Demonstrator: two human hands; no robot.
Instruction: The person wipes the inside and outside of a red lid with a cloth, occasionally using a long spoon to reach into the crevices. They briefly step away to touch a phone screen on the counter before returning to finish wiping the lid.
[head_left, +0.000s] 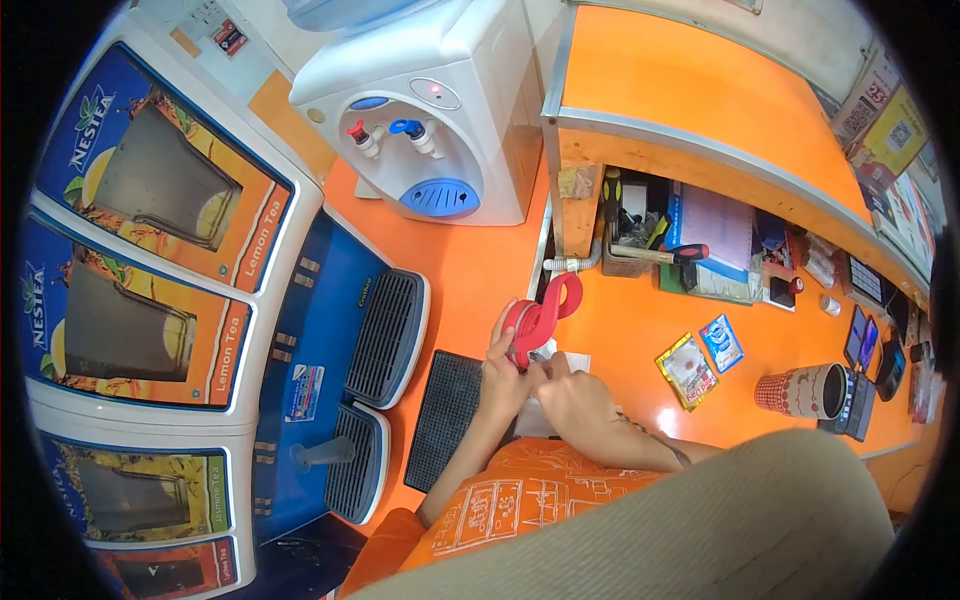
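My left hand (503,372) is closed around a red tape dispenser (540,325), a round body with a looped handle, held above the orange counter. Close against it is my right hand (577,402), its fingers pinched together at the dispenser's lower end. What the right fingertips grip is too small and partly hidden to make out. White paper or a packet (573,362) shows behind the hands. A black ribbed mat (445,420) lies beside my left forearm.
On the left stands a drink dispenser (235,310) with drip trays. Behind the hands is a white water dispenser (440,110). To the right lie a yellow sachet (687,371), a blue sachet (721,342) and a patterned paper cup (800,391). An orange shelf (700,90) overhangs tools and papers.
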